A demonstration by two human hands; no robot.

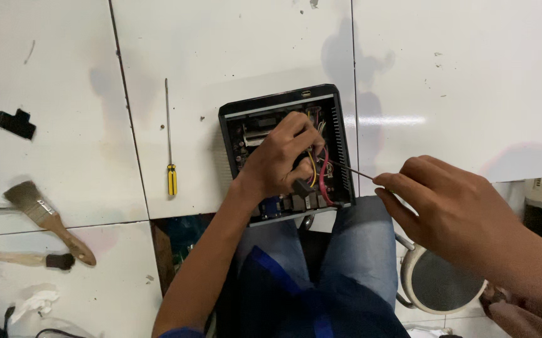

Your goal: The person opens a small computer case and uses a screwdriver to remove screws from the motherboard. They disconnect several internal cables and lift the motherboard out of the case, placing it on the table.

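- Open black metal computer case [340, 134] lies at the white bench [233, 50] near edge.
- Left hand [280, 159] inside the case, fingers closed among red and yellow cables [321, 172].
- Right hand [452, 206] pinches a thin metal screwdriver shaft [353, 171], tip in the case.
- Yellow-handled screwdriver [170, 150] lies left, apart.

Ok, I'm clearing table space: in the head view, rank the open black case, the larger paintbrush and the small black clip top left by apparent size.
1. Open black case, clearly largest.
2. Larger paintbrush.
3. Small black clip, smallest.
All lie on the same table, so nearness hardly skews this.
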